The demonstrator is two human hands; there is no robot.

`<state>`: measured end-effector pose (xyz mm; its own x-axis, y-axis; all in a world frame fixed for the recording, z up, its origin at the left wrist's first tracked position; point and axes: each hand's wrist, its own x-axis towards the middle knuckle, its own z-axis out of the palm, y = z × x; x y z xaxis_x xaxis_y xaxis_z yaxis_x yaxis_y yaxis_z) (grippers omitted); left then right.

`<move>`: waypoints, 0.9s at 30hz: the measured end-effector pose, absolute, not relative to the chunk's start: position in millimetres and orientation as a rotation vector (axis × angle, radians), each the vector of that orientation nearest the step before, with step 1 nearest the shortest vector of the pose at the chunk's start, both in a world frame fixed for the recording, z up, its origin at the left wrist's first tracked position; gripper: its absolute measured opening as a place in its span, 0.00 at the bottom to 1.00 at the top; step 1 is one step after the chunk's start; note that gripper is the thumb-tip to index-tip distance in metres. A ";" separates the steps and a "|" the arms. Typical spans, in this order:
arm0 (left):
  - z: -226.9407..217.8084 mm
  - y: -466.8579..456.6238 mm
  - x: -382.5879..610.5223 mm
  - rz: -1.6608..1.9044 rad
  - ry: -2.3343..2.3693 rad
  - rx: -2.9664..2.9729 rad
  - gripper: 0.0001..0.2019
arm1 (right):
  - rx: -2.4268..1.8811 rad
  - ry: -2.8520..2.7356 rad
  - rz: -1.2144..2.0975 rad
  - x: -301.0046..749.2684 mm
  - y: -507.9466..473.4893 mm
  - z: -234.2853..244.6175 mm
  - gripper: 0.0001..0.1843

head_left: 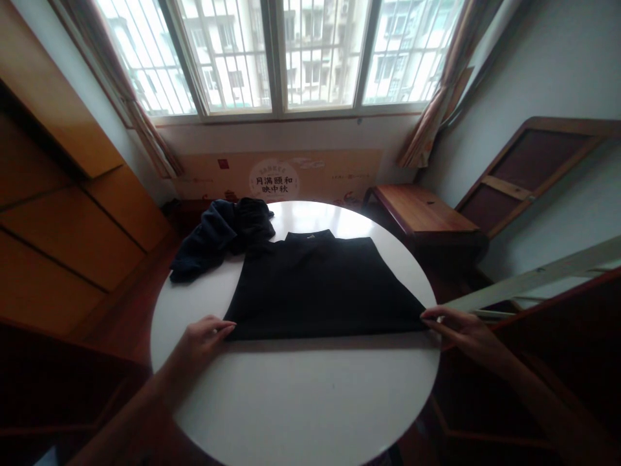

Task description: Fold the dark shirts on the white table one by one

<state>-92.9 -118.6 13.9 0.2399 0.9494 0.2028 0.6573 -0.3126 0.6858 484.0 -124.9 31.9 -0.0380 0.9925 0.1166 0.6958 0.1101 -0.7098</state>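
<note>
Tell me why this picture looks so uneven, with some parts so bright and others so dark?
In the head view, the window is washed out almost to white, glare lies across the far edge of the round table, the black shirt sinks into shadow so its detail is lost, and the wide lens bends the room's straight lines.

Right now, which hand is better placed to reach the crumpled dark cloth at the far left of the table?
Probably your left hand: it is at the near left corner of the black garment, on the same side as the crumpled dark cloth. Your right hand is at the opposite corner, farther away.
</note>
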 end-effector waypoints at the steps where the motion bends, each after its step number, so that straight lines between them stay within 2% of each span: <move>1: 13.0 -126.8 -96.3 0.834 1.459 2.070 0.14 | -1.621 -1.829 0.647 484.6 -133.1 31.9 0.28; 5: 6.3 -164.4 -116.0 0.819 1.453 2.243 0.12 | -1.512 -1.991 0.660 486.2 -167.1 28.0 0.21; 12: 13.6 -195.4 -135.9 0.712 1.233 2.741 0.20 | -1.245 -2.141 0.346 489.5 -184.7 12.2 0.13; 17: 21.4 -190.3 -136.2 0.672 1.141 3.043 0.22 | -1.243 -2.112 0.239 488.3 -178.7 15.6 0.12; 22: 19.6 -185.1 -141.4 0.557 1.043 2.977 0.24 | -1.144 -2.218 0.125 497.8 -177.7 12.8 0.14; 24: 17.9 -186.3 -142.9 0.566 1.036 2.905 0.22 | -1.099 -2.289 0.106 500.2 -178.7 14.1 0.15; 27: 17.2 -189.4 -138.5 0.657 1.235 2.628 0.12 | -1.097 -2.370 0.111 491.3 -179.2 26.8 0.13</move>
